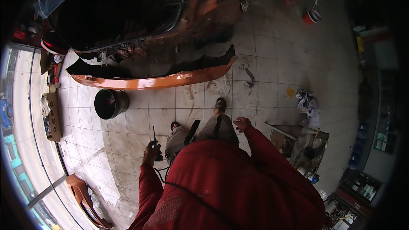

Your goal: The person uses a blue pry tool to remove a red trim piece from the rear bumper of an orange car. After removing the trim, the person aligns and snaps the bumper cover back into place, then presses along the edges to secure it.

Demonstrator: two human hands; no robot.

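I stand in a red top, my left hand (151,151) closed on a slim tool (154,141) that has a long thin tip pointing up, perhaps a screwdriver. Low on the right, beside my leg, my right hand (242,123) hangs with fingers apart and loosely curled, holding nothing. Ahead of my feet an orange bumper (170,80) lies on the tiled floor, below the dark rear of an orange car (204,8) with parts exposed. A dark bucket (111,104) stands left of my hands, near the bumper.
A metal stand (298,145) and crumpled white material (307,106) are to my right. Another orange panel (85,198) lies at the lower left, and a cardboard box (53,117) sits along the left edge. A red pail (311,16) is at the upper right. Shelving (358,187) lines the right side.
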